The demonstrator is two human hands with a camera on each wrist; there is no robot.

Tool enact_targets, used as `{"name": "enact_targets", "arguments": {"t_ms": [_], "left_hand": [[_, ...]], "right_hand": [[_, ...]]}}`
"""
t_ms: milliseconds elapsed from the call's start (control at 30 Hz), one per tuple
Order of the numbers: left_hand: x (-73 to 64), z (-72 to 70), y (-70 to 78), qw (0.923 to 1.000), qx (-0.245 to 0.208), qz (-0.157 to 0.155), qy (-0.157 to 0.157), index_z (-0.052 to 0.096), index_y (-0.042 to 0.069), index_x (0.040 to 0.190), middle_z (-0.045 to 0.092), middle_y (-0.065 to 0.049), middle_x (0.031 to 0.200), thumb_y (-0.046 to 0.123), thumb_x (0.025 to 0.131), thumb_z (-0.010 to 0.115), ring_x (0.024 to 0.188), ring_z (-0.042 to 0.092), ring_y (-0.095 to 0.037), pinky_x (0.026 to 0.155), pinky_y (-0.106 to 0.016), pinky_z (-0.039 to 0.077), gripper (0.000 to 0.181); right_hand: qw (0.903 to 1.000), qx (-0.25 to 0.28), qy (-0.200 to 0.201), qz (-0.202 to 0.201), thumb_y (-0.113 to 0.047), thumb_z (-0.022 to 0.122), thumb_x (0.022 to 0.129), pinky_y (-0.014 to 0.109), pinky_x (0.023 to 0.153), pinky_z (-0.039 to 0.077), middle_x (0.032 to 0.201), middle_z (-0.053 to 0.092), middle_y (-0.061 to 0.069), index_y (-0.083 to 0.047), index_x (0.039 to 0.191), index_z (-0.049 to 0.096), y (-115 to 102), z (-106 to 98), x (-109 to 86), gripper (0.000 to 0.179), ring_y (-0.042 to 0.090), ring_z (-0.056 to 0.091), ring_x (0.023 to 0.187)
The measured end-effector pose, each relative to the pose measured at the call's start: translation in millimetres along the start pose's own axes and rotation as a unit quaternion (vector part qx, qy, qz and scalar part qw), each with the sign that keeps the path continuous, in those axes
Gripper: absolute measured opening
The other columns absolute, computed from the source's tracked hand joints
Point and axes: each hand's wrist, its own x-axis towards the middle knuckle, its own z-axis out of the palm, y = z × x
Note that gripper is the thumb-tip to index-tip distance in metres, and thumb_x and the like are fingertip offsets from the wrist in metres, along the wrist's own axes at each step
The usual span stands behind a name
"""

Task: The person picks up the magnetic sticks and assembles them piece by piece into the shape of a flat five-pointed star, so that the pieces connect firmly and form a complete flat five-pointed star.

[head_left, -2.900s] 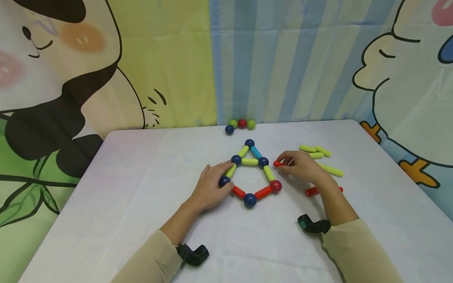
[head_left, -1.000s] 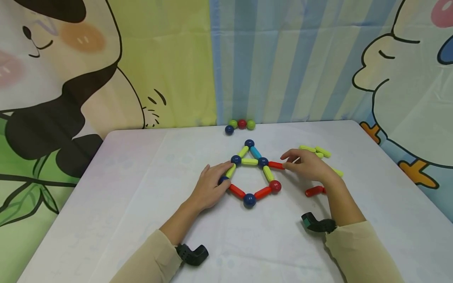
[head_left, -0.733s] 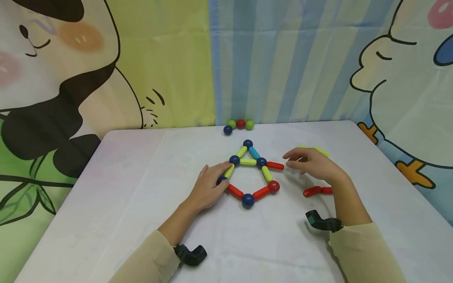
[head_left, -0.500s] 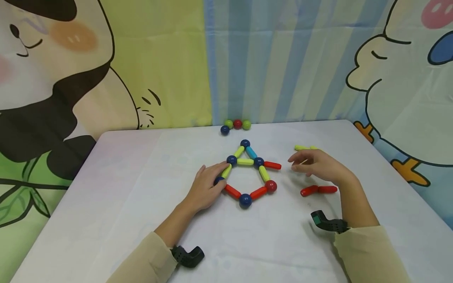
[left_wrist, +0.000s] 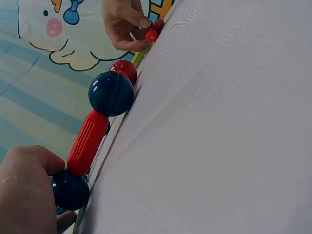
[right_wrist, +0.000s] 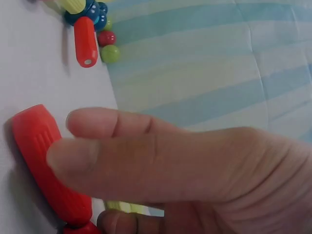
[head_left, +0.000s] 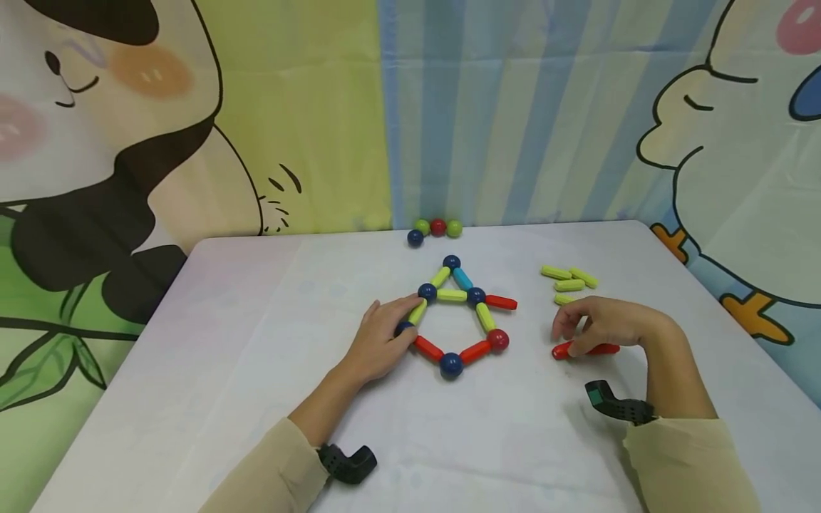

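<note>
My left hand (head_left: 381, 338) holds the dark blue ball (left_wrist: 71, 189) at the left corner of a flat frame of toy building rods and balls, thumb and forefinger on either side. Red, lime and light blue rods join balls into a five-sided ring with a triangle above it. A red rod (head_left: 502, 303) sticks out from the ring's right upper blue ball (head_left: 476, 296). My right hand (head_left: 606, 324) is over two loose red rods lying end to end; its thumb overlaps the nearer red rod (right_wrist: 51, 168), with the forefinger tip apart from it.
Several loose lime rods (head_left: 569, 285) lie behind my right hand. Two green balls, a red ball (head_left: 437, 227) and a blue ball (head_left: 415, 238) sit at the back edge of the white table (head_left: 288, 285). A patterned curtain (head_left: 513, 107) hangs behind.
My right hand brought a red rod to the frame's right upper blue ball and let go. It then moved right and nearer, down to the loose red rods. My left hand stayed put.
</note>
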Motion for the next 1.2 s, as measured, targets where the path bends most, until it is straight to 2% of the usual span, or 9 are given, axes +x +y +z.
{"name": "enact_targets", "arguments": {"t_ms": [167, 500, 667, 933, 1200], "left_hand": [[-0.1, -0.2, 0.4, 1.0, -0.004, 0.002, 0.0, 0.051, 0.018, 0.153, 0.051, -0.001, 0.158, 0.025, 0.1, 0.051, 0.151, 0.041, -0.022, 0.129, -0.057, 0.011, 0.053], [1.2, 0.5, 0.3, 1.0, 0.0, 0.004, 0.006, 0.052, 0.017, 0.152, 0.052, -0.003, 0.157, 0.025, 0.099, 0.052, 0.15, 0.043, -0.024, 0.128, -0.059, 0.012, 0.054], [1.0, 0.6, 0.5, 1.0, 0.002, 0.001, 0.002, 0.051, 0.017, 0.153, 0.052, -0.003, 0.157, 0.025, 0.1, 0.052, 0.15, 0.042, -0.024, 0.128, -0.058, 0.012, 0.054], [0.3, 0.2, -0.3, 1.0, -0.002, 0.003, 0.005, 0.052, 0.017, 0.153, 0.052, -0.002, 0.157, 0.025, 0.1, 0.051, 0.15, 0.042, -0.024, 0.128, -0.058, 0.012, 0.053], [-0.3, -0.1, -0.3, 1.0, -0.008, 0.004, 0.004, 0.052, 0.018, 0.152, 0.052, -0.002, 0.158, 0.025, 0.099, 0.052, 0.15, 0.042, -0.024, 0.128, -0.058, 0.012, 0.053]], "right_hand": [[0.9999, -0.005, -0.009, 0.01, -0.009, 0.08, 0.081, 0.035, 0.073, 0.042, 0.097, 0.057, 0.005, -0.012, 0.106, 0.069, 1.9, 2.3, 2.4, 0.027, 0.024, 0.051, 0.096], [0.9992, -0.035, 0.02, 0.005, -0.018, 0.08, 0.085, 0.034, 0.073, 0.044, 0.095, 0.059, 0.003, -0.016, 0.105, 0.071, 7.5, 2.7, 9.2, 0.022, 0.022, 0.052, 0.096], [0.9992, -0.02, 0.034, -0.01, -0.023, 0.079, 0.089, 0.034, 0.076, 0.047, 0.1, 0.062, 0.003, -0.015, 0.11, 0.07, 11.6, 2.6, 11.1, 0.024, 0.022, 0.054, 0.098], [0.997, 0.009, 0.07, -0.031, -0.03, 0.076, 0.093, 0.033, 0.083, 0.05, 0.118, 0.065, 0.006, -0.012, 0.121, 0.068, 12.3, 1.2, 15.5, 0.034, 0.024, 0.055, 0.106], [0.9946, 0.036, 0.087, -0.042, -0.028, 0.072, 0.096, 0.034, 0.079, 0.05, 0.115, 0.066, 0.007, -0.01, 0.126, 0.066, 15.4, 5.0, 24.1, 0.035, 0.024, 0.055, 0.101]]}}
